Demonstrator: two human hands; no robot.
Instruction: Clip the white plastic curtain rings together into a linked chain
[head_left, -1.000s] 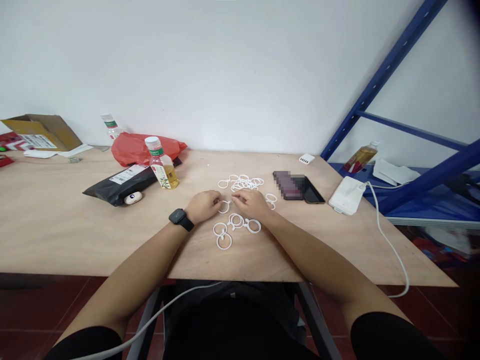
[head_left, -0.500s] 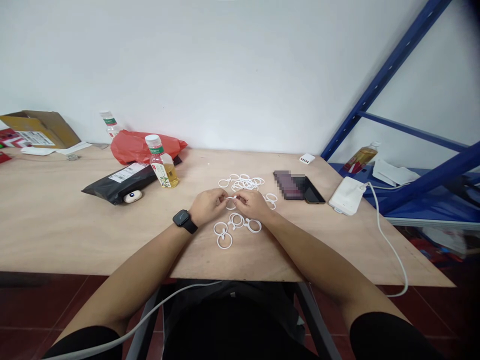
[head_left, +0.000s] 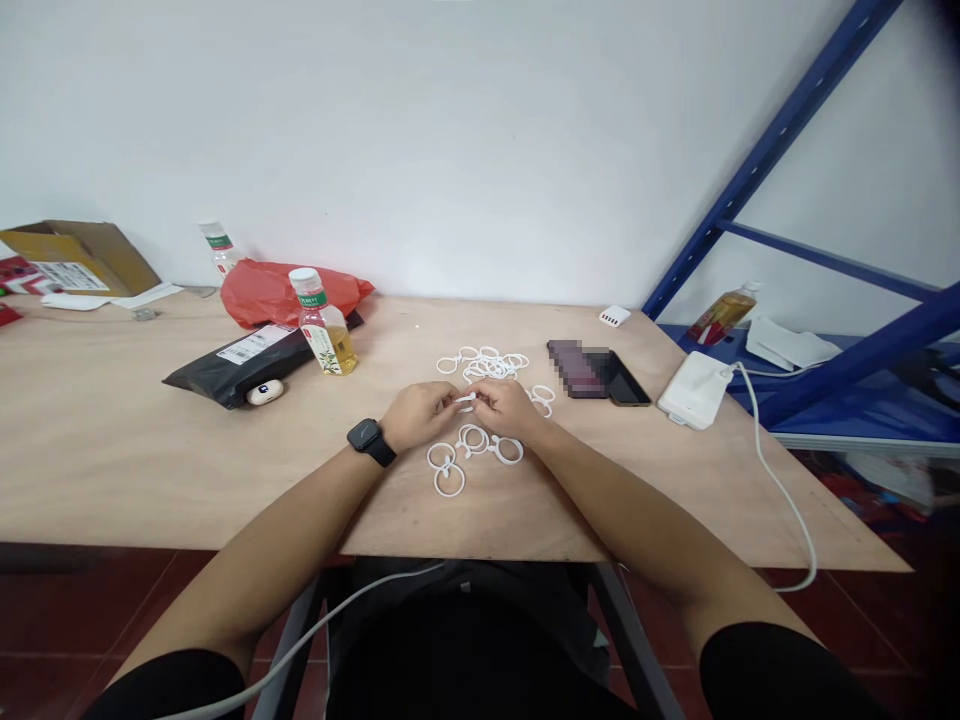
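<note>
My left hand (head_left: 417,414) and my right hand (head_left: 511,408) meet over the middle of the table, fingertips pinched. Between them they hold a white plastic ring (head_left: 466,399), seen nearly edge-on and partly covered by the fingers. Just beyond the hands lies a pile of similar white rings (head_left: 491,368). Nearer to me, several rings with small tabs lie in little groups, such as a pair (head_left: 449,482) at the left and a ring (head_left: 510,452) at the right. More rings (head_left: 543,395) lie beside my right hand.
On the left are a tea bottle (head_left: 328,330), a black parcel bag (head_left: 225,370), a red plastic bag (head_left: 262,290), an earbud case (head_left: 265,392) and a cardboard box (head_left: 90,260). Phones (head_left: 627,382), a white power bank (head_left: 694,390) with a cable and a blue shelf frame (head_left: 780,120) are right.
The ring between my fingertips has tilted, from showing its loop below the fingers to nearly edge-on. Both hands stay in almost the same place; the loose rings have not moved.
</note>
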